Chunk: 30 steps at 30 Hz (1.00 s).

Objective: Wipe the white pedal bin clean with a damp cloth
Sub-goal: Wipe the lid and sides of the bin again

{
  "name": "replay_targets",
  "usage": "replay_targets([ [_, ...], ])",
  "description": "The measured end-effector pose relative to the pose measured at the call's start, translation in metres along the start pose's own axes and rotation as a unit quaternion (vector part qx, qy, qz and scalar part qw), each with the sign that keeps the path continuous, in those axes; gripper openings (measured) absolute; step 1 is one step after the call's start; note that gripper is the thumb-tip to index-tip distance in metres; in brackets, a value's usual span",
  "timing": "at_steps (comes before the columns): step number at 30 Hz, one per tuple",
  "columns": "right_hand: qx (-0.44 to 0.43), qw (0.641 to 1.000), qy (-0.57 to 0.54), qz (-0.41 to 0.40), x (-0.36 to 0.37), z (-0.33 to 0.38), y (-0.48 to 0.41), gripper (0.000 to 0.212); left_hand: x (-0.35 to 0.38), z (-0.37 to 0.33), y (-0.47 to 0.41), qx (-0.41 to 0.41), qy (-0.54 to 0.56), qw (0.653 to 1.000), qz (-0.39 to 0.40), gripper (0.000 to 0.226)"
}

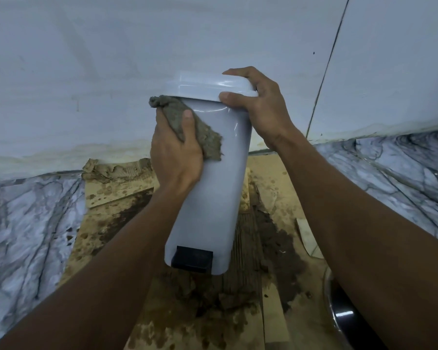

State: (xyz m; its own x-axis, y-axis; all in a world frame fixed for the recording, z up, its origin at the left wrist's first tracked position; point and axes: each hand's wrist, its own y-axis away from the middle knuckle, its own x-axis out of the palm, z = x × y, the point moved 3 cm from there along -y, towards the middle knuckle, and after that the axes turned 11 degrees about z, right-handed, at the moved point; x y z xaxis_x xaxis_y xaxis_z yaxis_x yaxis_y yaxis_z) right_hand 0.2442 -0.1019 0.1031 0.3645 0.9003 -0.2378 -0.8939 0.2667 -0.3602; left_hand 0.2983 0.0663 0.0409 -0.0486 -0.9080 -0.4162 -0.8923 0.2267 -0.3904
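The white pedal bin (213, 188) stands in the middle of the view, its lid (202, 85) towards the wall and its black pedal (191, 258) at the near bottom. My left hand (175, 150) holds a grey-brown damp cloth (187, 120) pressed against the bin's upper left side, just below the lid. My right hand (261, 107) grips the right edge of the lid, thumb on the front rim and fingers over the top.
The bin sits over wet, stained cardboard sheets (271, 195) on a marbled floor (28, 218). A white tiled wall (111, 72) rises behind. Crumpled soggy cardboard (111, 170) lies at the wall's foot on the left. A dark shiny object (344, 314) shows at the lower right.
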Motion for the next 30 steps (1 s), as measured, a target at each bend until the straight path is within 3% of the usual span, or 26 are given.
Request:
replay_targets([
  [4, 0.000, 1.000, -0.005, -0.007, -0.006, -0.002, 0.002, 0.039, 0.014, -0.005, 0.027, 0.136, -0.176, 0.975, 0.007, 0.076],
  [9, 0.002, 1.000, -0.021, 0.000, -0.012, -0.003, 0.003, 0.041, 0.019, 0.006, 0.047, 0.321, -0.353, 0.873, 0.104, 0.077],
  [14, 0.007, 1.000, -0.013, 0.008, -0.007, 0.000, 0.003, 0.039, 0.016, 0.033, 0.077, 0.449, -0.418, 0.764, 0.197, 0.074],
  [17, 0.003, 1.000, -0.004, 0.014, -0.005, 0.001, 0.005, 0.038, 0.015, 0.046, 0.093, 0.493, -0.411, 0.733, 0.225, 0.072],
  [19, -0.001, 1.000, 0.000, 0.018, -0.004, 0.001, 0.006, 0.037, 0.011, 0.050, 0.092, 0.480, -0.395, 0.755, 0.208, 0.074],
  [22, -0.006, 1.000, -0.002, 0.016, -0.005, 0.002, 0.007, 0.037, 0.004, 0.054, 0.087, 0.421, -0.357, 0.817, 0.168, 0.076],
  [27, -0.006, 1.000, -0.005, 0.017, -0.005, 0.001, 0.011, 0.038, -0.004, 0.058, 0.082, 0.267, -0.234, 0.927, 0.118, 0.082],
  [30, -0.013, 1.000, -0.001, 0.026, -0.002, 0.005, 0.015, 0.041, -0.003, 0.045, 0.084, 0.204, -0.218, 0.950, 0.097, 0.087],
])
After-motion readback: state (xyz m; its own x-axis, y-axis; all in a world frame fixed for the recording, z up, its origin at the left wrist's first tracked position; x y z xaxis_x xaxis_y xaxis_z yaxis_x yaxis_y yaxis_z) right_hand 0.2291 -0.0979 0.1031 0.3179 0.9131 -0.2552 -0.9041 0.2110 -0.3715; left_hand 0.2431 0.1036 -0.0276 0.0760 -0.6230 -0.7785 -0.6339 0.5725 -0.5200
